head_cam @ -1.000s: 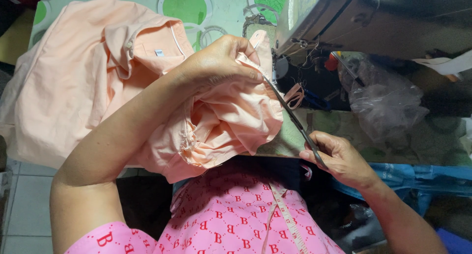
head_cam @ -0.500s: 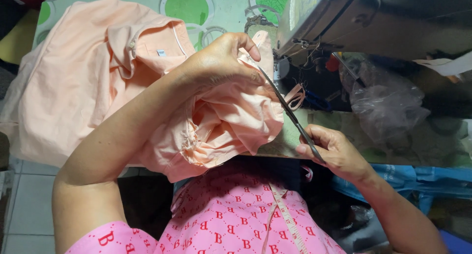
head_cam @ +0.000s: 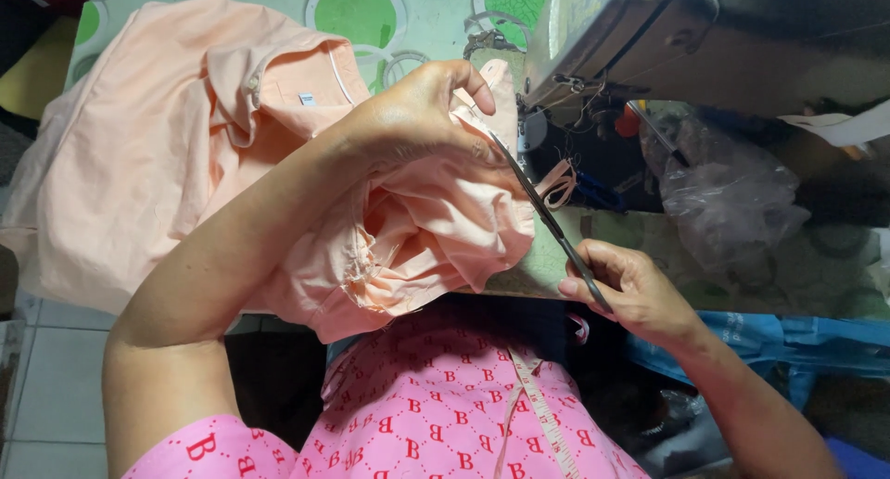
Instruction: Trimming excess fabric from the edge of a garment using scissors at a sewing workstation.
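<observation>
My left hand (head_cam: 417, 113) pinches a bunched edge of a peach fabric garment (head_cam: 167, 154) and holds it up over the table. My right hand (head_cam: 635, 289) grips a pair of dark metal scissors (head_cam: 542, 210) by the handles. The blades slant up and to the left, and their tips meet the fabric right beside my left fingers. More of the garment hangs gathered below my left hand, down to my lap. The rest lies spread at the left.
A grey sewing machine (head_cam: 667, 34) stands at the upper right. A crumpled clear plastic bag (head_cam: 732, 196) lies beside it. The tabletop (head_cam: 417, 15) has a green circle pattern. A measuring tape (head_cam: 542, 414) hangs over my pink patterned top. Blue plastic (head_cam: 797, 344) lies at the lower right.
The scissors and my right hand have shifted slightly up and left, with the blade tips closer to my left fingers. My left hand keeps its hold on the fabric.
</observation>
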